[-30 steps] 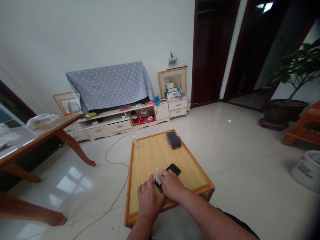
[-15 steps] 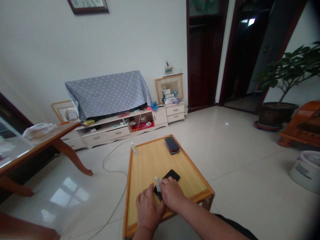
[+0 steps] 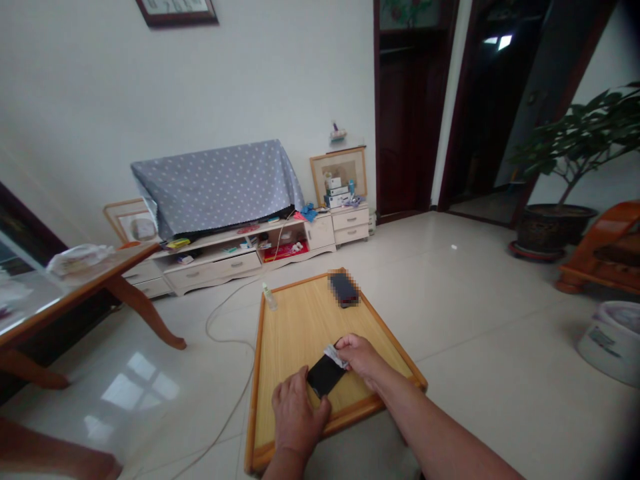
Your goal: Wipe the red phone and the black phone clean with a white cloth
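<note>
A black smartphone [image 3: 325, 378] lies slantwise on the small wooden table [image 3: 299, 327], its dark face up. My left hand [image 3: 299, 410] grips the phone's near left end between thumb and fingers, steadying it against the tabletop. Pinched in my right hand [image 3: 360, 357] is a crumpled white tissue [image 3: 334, 355], pressed on the phone's far right end. That end is partly hidden under the tissue and fingers. At the table's far left corner stands a small clear bottle [image 3: 271, 299] with a pale green top.
A dark, pixelated flat object [image 3: 345, 290] sits at the table's far right corner. A pale cable [image 3: 245, 373] runs along the floor at left. Around are a glass-topped table [image 3: 143, 310], a white TV cabinet [image 3: 215, 270], a white bucket [image 3: 613, 343] and a potted plant [image 3: 555, 230].
My right hand has slid the tissue up and right, from the phone's near part to its far end. The left hand and the phone have stayed in place.
</note>
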Demonstrator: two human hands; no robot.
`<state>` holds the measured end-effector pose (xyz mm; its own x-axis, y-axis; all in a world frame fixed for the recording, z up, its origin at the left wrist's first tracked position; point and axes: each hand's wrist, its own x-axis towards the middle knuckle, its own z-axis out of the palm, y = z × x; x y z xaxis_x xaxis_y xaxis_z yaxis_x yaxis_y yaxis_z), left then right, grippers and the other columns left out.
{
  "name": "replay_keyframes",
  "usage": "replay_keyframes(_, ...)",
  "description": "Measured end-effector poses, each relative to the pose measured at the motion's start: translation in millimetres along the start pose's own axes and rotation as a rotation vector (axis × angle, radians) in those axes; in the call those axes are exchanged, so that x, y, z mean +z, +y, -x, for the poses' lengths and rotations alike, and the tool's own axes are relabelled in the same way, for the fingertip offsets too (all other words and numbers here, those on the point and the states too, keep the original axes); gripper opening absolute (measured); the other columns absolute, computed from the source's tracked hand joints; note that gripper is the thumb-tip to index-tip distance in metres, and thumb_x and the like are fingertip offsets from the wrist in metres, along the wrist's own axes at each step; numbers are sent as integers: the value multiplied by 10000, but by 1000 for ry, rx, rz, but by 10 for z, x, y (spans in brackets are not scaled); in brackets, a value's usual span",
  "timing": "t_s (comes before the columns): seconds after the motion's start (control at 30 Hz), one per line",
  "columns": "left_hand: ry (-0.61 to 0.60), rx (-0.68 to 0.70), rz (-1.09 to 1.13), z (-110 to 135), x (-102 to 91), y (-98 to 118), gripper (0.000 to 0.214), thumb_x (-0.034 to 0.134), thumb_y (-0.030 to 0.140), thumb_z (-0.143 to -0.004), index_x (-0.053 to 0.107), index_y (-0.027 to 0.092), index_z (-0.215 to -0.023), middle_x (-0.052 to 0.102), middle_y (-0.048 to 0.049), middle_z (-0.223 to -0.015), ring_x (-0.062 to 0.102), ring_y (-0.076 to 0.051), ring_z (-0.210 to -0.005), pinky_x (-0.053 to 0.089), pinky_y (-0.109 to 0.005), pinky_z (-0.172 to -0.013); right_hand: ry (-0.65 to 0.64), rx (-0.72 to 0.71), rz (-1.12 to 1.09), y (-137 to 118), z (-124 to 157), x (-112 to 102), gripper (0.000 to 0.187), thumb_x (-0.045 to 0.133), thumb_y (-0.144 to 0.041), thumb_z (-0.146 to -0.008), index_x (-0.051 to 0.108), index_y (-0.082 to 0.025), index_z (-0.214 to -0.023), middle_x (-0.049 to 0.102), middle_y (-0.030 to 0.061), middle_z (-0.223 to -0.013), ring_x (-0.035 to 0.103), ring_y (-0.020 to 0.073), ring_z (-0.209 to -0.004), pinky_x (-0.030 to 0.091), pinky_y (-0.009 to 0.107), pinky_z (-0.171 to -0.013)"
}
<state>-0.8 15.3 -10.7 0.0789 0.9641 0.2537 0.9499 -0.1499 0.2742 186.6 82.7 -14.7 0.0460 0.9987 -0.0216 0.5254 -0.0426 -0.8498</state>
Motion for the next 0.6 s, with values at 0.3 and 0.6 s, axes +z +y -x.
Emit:
replay_keyframes(0.3,-8,-10,-8,-2,-36,36,590,604,324,-746,549,166,-1312,646,-124,-1265,543,-271,-1223,266,-423,-1107,97,-52,265,-100,79,10,192,502,-117,-852,681,-177,-887,628,79,-1014,579,163,-862,343,263,-719)
replay_keyframes(0.6,2,-2,-9,-5,-9,30,529,604,331,-761,577,187,-1269,653,-111,-1241,543,-270,-1216,262,-430,-1101,-64,-121,450,-197,251,126,178,537,-156,-840,675,-205,-942,657,61,-981,620,176,-834,343,267,-672)
